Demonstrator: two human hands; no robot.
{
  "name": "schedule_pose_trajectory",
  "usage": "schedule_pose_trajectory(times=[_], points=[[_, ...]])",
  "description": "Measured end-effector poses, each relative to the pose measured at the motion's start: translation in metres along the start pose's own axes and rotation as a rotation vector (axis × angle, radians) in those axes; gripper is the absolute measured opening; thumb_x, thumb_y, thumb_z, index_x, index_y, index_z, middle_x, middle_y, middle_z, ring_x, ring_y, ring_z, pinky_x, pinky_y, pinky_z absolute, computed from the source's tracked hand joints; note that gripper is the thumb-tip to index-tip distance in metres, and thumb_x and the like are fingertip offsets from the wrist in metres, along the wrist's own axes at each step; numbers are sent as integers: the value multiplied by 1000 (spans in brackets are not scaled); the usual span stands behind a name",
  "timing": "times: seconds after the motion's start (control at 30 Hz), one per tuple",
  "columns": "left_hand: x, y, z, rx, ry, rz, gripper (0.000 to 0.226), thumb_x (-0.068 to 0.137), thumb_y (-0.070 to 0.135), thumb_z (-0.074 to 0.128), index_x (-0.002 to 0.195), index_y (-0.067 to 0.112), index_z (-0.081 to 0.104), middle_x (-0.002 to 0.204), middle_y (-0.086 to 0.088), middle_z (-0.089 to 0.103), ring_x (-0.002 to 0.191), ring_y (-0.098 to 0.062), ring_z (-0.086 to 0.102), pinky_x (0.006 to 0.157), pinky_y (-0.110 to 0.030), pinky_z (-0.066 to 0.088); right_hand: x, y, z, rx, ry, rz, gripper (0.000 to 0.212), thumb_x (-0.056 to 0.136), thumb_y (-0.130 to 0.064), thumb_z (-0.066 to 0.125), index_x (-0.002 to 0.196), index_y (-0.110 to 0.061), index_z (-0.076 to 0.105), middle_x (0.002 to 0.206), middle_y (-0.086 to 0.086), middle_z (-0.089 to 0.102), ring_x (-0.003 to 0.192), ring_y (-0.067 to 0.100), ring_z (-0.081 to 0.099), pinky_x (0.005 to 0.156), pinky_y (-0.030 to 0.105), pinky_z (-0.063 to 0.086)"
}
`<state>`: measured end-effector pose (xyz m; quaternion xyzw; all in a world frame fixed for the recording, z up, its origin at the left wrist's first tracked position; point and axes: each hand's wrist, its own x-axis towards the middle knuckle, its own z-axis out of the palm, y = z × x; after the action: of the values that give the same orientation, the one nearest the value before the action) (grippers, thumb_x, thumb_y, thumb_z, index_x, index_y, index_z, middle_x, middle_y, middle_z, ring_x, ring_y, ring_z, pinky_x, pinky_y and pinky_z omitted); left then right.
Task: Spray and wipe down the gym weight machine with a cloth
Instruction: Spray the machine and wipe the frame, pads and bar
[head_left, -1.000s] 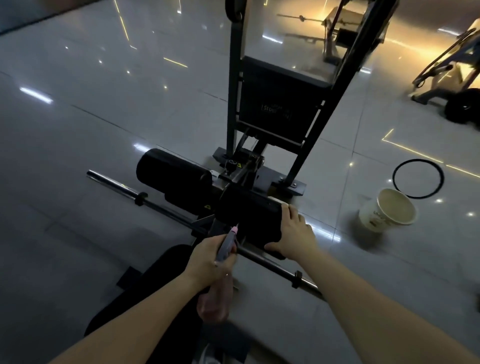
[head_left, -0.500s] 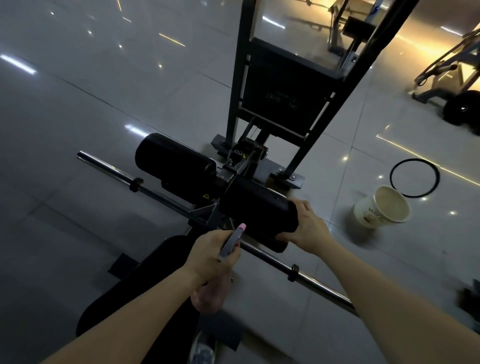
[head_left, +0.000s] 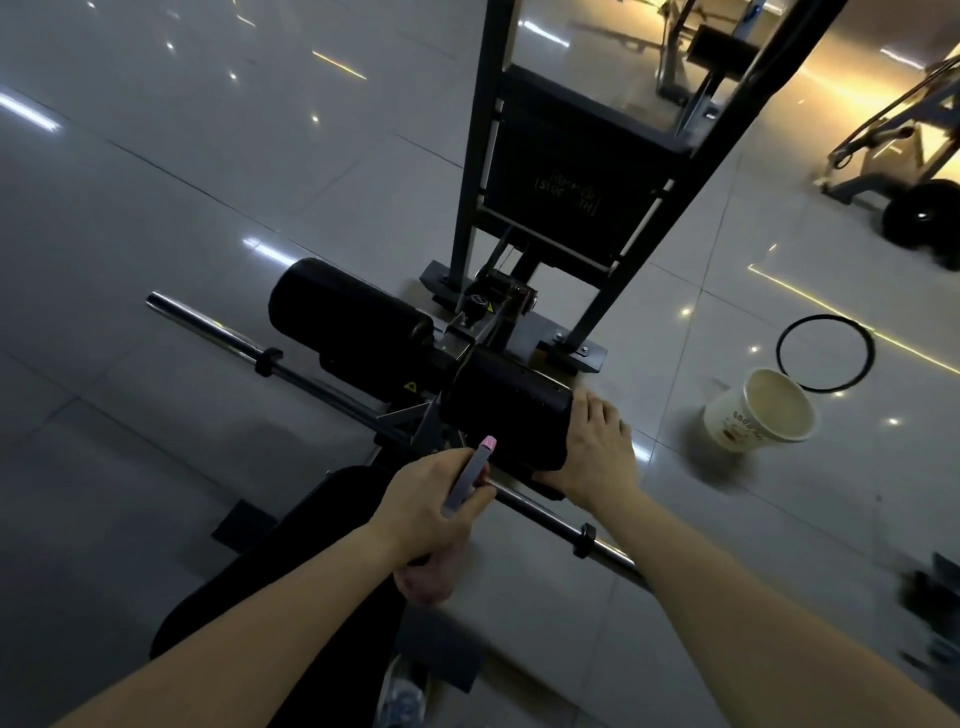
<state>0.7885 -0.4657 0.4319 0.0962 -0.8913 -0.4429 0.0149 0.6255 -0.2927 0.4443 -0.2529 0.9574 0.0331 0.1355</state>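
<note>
The black weight machine (head_left: 571, 197) stands ahead, with two black roller pads over a steel bar (head_left: 218, 332). My left hand (head_left: 421, 509) grips a spray bottle (head_left: 470, 475) by its neck, its pink-tipped nozzle pointing up at the right roller pad (head_left: 509, 410). My right hand (head_left: 597, 447) lies flat against the right end of that pad, fingers spread upward. Something dark sits under its palm; whether it is a cloth is unclear. The left roller pad (head_left: 348, 317) is untouched.
The machine's black seat (head_left: 291, 561) is below my left arm, with my shoe (head_left: 402, 696) beside it. A paper cup (head_left: 758, 410) and a black ring (head_left: 826, 353) lie on the glossy tiled floor to the right. Another machine (head_left: 909, 156) stands far right.
My right hand slid from the top of the right pad to its right end. My left hand kept holding the bottle in about the same place. The view moved a little closer.
</note>
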Motion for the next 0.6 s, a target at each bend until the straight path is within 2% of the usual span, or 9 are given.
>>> schedule_pose_trajectory(times=[0.07, 0.1, 0.2, 0.27, 0.33, 0.4, 0.47, 0.53, 0.6], points=[[-1, -4, 3, -22, -11, 25, 19, 91, 44, 61, 92, 25, 57, 78, 11, 59, 71, -8, 58, 65, -25, 46, 9, 12, -3, 94, -15, -66, 121, 61, -66, 81, 151, -13, 21, 145, 5, 38, 134, 28, 36, 114, 43, 37], [-1, -5, 5, -31, 1, 34, 17, 92, 43, 62, 92, 28, 55, 76, 13, 56, 70, -7, 56, 64, -21, 42, 17, 19, -9, 179, -80, -87, 118, 57, -64, 84, 149, -16, 28, 139, 1, 44, 128, 25, 42, 109, 42, 42], [0, -4, 9, -31, 48, 37, 20, 95, 41, 65, 85, 33, 50, 69, 15, 49, 66, -8, 52, 61, -13, 34, 54, 44, -31, 471, -454, -34, 98, 54, -55, 95, 135, -23, 49, 122, -7, 59, 115, 18, 58, 98, 34, 51], [2, -5, 10, -21, 94, 27, 27, 96, 42, 64, 77, 36, 45, 65, 13, 49, 64, -10, 53, 59, -14, 35, 77, 58, -31, 609, -653, 52, 110, 49, -52, 99, 141, -18, 49, 135, 0, 58, 124, 22, 57, 105, 38, 50], [2, -6, 12, -10, 131, 13, 33, 97, 42, 63, 71, 35, 44, 63, 11, 49, 61, -13, 53, 56, -17, 37, 90, 68, -19, 689, -742, 80, 124, 45, -54, 100, 149, -21, 42, 148, 5, 50, 133, 26, 51, 111, 45, 46], [-1, -6, 13, 6, 126, -8, 36, 97, 41, 62, 68, 31, 45, 62, 7, 50, 59, -16, 53, 53, -22, 40, 77, 62, -23, 653, -670, 65, 126, 48, -61, 96, 152, -23, 37, 152, 5, 44, 136, 25, 46, 115, 45, 40], [-3, -8, 13, 31, 72, -21, 32, 96, 41, 62, 70, 29, 48, 64, 7, 52, 60, -16, 53, 54, -26, 42, 48, 51, -30, 506, -455, 50, 122, 61, -69, 85, 157, -19, 28, 155, 5, 37, 138, 26, 42, 116, 43, 37], [-6, -12, 13, 45, -18, -36, 23, 94, 42, 62, 81, 25, 55, 72, 7, 56, 65, -13, 54, 58, -23, 41, 17, 41, -32, 270, -219, -5, 121, 69, -78, 71, 158, -17, 17, 156, 7, 33, 140, 29, 39, 116, 45, 35], [-8, -15, 11, 56, -65, -37, 22, 92, 42, 60, 91, 20, 56, 78, 6, 57, 68, -13, 54, 60, -23, 40, -3, 25, -23, 14, -125, -93, 129, 66, -85, 64, 158, -18, 5, 159, 8, 26, 145, 30, 31, 120, 49, 27]])
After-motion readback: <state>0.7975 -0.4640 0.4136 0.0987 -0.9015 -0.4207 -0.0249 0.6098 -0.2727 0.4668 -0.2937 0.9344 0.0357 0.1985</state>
